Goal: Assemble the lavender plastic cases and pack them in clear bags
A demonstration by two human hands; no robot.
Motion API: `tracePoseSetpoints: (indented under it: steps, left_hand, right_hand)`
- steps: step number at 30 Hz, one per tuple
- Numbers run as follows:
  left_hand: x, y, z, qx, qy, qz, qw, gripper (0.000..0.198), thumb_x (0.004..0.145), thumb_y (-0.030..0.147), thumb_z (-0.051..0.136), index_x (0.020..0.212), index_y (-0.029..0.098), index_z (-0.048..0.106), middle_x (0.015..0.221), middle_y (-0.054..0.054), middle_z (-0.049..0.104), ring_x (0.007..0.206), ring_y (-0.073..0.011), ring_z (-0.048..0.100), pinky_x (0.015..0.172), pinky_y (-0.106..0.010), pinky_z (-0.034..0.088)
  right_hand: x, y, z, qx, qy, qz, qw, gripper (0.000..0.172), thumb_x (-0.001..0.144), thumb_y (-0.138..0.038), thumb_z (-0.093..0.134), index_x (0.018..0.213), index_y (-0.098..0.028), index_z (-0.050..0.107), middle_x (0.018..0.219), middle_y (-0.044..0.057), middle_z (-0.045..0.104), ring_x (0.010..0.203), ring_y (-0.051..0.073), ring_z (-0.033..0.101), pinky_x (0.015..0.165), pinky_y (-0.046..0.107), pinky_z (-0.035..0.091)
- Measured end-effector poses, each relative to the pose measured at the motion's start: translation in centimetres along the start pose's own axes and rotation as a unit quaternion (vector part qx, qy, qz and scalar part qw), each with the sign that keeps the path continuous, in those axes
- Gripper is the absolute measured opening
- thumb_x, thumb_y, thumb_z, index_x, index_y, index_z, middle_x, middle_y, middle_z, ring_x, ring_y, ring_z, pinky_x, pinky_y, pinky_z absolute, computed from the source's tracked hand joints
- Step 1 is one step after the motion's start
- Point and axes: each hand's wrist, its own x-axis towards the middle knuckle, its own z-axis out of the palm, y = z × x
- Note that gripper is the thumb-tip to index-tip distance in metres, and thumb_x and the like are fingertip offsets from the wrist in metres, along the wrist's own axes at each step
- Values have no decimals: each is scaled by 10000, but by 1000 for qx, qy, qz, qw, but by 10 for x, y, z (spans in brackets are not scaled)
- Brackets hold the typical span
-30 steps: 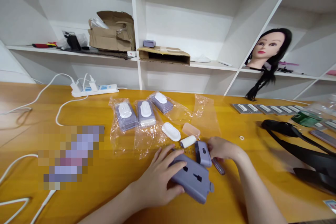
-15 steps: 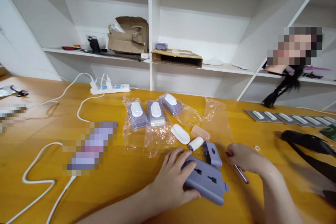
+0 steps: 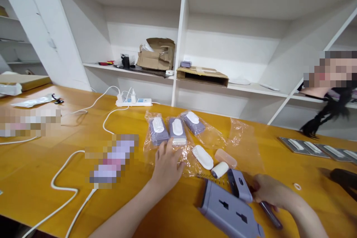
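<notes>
open left hand (image 3: pixel 167 165) spread flat on a plastic bag (image 3: pixel 164 156): dragging it could scatter the loose spring (image 3: pixel 212 179); cannot tell if the right hand (image 3: pixel 269 193) grips the screwdriver (image 3: pixel 270 214).

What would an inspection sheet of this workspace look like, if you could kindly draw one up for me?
Surface: glossy orange wooden table.
Parts: lilac adapter casing lying flat, small lilac module, white oval cover, peach cap, white cylinder.
Hands: left hand resting on a clear plastic bag; right hand against the module, beside a dark-handled screwdriver.
Clutter: three bagged lilac units, grey strips at the far right.
Cables: white cables running to a white power strip.
Surroundings: white shelves holding cardboard boxes.
</notes>
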Motion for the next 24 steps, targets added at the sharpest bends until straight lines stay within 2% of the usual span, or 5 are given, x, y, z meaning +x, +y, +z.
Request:
tracePoseSetpoints:
  steps: [5,10,13,20,24]
  left_hand:
    - [0,0,0,24,-37,-17,999,300,797,308,542,1071,225,634,1412,-114,393,1248,-382,340,949,-554,350]
    - [-2,0,3,65,-62,-49,995,326,792,327,521,1070,199,633,1429,-133,399,1265,-408,343,955,-625,304]
    - [0,0,4,84,-85,-66,991,413,794,334,499,1160,167,594,1456,-164,360,1293,-440,310,968,-662,257]
    - [1,-4,6,93,-81,-79,989,474,819,362,477,1214,115,571,1440,-204,369,1298,-478,286,971,-671,242]
    - [0,-3,4,56,1,-37,998,397,803,341,525,1159,186,606,1376,-166,461,1217,-420,403,926,-621,341]
  right_hand:
    - [-4,-3,-12,-45,41,-2,998,33,691,-199,541,658,-195,542,636,74,650,546,215,620,454,272,359]
    - [-3,-39,-26,-95,217,-59,970,243,833,-305,425,874,-177,627,823,146,686,773,288,655,596,319,400]
    - [7,-69,-25,-107,212,-150,960,302,870,-312,388,916,-179,656,917,140,683,836,271,650,672,331,438]
    - [52,-105,-15,-143,209,-208,945,522,572,10,542,1049,-142,690,1452,136,374,1331,470,218,1007,652,197]
    - [63,-102,-18,-118,218,-240,939,839,563,25,519,1368,-192,435,1476,87,354,1317,446,272,1008,673,217]
